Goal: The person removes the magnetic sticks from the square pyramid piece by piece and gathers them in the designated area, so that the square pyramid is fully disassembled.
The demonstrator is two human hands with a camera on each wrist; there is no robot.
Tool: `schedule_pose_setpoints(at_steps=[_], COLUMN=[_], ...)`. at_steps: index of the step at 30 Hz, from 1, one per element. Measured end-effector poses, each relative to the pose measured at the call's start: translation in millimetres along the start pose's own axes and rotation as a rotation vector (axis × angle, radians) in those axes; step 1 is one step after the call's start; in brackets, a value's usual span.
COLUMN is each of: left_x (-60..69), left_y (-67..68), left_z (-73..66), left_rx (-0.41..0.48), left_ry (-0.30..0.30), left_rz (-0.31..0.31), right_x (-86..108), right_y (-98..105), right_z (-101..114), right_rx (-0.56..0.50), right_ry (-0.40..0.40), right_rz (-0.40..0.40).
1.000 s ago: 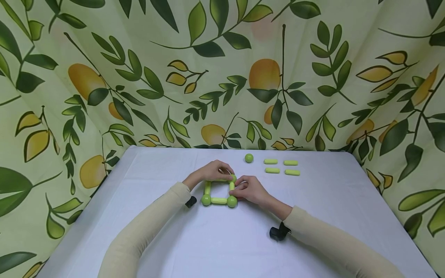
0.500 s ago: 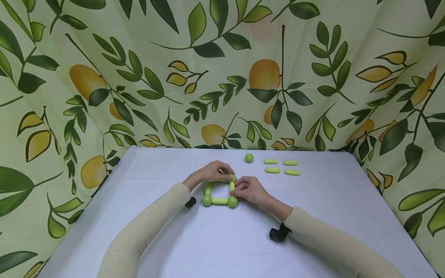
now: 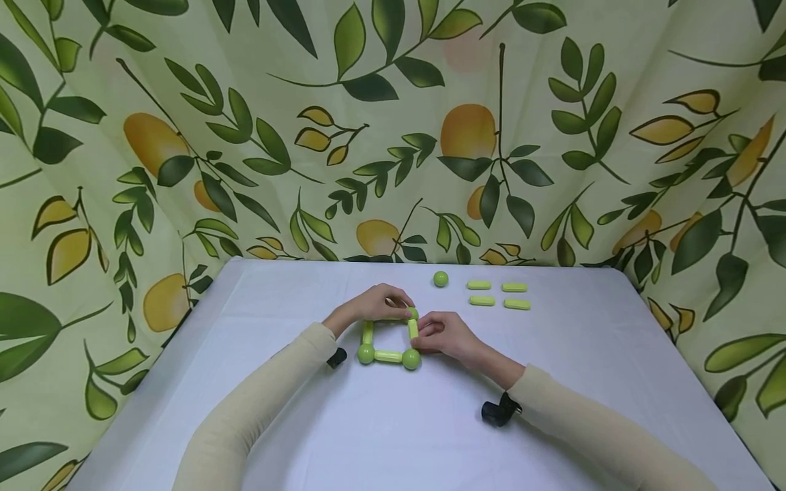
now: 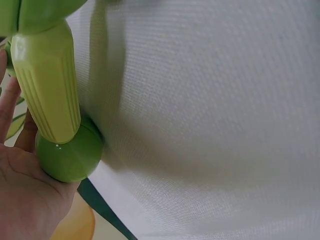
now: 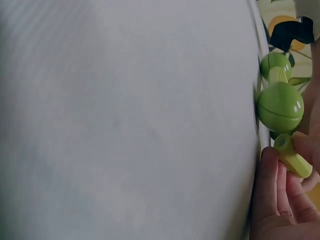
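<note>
On the white table, green balls and light green rods form a square frame. My left hand (image 3: 382,302) reaches over its far side and grips the green ball (image 3: 413,314) at the far right corner, covering much of the far side. My right hand (image 3: 451,335) pinches the right-side rod (image 3: 413,330) between thumb and fingers. In the right wrist view, that rod's (image 5: 296,159) hollow near end stands apart from the near right ball (image 5: 280,107). A rod (image 4: 49,82) joined to a ball (image 4: 70,152) lies against the left palm in the left wrist view.
Behind the frame, a loose green ball (image 3: 441,279) lies to the left of several loose light green rods (image 3: 482,301). A leaf-and-fruit patterned curtain (image 3: 393,170) hangs behind the table. Each wrist carries a black camera mount (image 3: 500,410).
My right hand has shifted slightly right, and the near end of the rod it pinches has swung right, off the near right ball. The left hand stays almost still.
</note>
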State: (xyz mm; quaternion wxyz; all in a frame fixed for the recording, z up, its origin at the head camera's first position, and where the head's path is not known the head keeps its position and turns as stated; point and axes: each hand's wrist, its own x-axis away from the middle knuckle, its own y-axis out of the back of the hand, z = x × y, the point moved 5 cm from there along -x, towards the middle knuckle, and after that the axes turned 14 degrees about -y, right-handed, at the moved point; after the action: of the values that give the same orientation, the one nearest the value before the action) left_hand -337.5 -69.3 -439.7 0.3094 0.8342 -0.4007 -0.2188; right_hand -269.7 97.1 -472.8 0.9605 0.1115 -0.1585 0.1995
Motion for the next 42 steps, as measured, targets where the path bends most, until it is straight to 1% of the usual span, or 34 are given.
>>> schedule_pose_setpoints(at_steps=[5, 9, 14, 20, 23, 27, 32, 36, 42], left_x=[-0.1, 0.5, 0.2, 0.8, 1.0, 0.8, 1.2, 1.5, 0.6], left_y=[0.1, 0.2, -0.7, -1.1, -0.9, -0.6, -0.5, -0.4, -1.0], left_z=[0.5, 0.2, 1.2, 2.3, 2.2, 2.1, 1.0, 0.9, 4.0], left_rx=[-0.008, -0.006, 0.004, 0.006, 0.009, 0.011, 0.008, 0.008, 0.009], left_ry=[-0.002, 0.01, 0.028, 0.029, 0.026, 0.019, 0.018, 0.023, 0.028], left_rz=[0.005, 0.005, 0.007, 0.007, 0.006, 0.006, 0.005, 0.002, 0.0], right_x=[2.7, 4.4, 9.9, 21.4, 27.9, 35.2, 40.0, 39.4, 38.7], right_y=[10.9, 20.3, 36.7, 63.1, 78.2, 97.5, 115.3, 126.9, 137.3], right_z=[-0.1, -2.1, -4.6, -7.0, -7.0, -8.5, -13.1, -18.7, -21.4], right_rx=[-0.014, -0.026, -0.009, 0.077, 0.143, 0.248, 0.339, 0.391, 0.432], right_ry=[0.006, 0.01, 0.046, 0.088, 0.11, 0.163, 0.204, 0.209, 0.185], right_rz=[-0.009, -0.009, -0.023, -0.081, -0.124, -0.172, -0.202, -0.231, -0.258])
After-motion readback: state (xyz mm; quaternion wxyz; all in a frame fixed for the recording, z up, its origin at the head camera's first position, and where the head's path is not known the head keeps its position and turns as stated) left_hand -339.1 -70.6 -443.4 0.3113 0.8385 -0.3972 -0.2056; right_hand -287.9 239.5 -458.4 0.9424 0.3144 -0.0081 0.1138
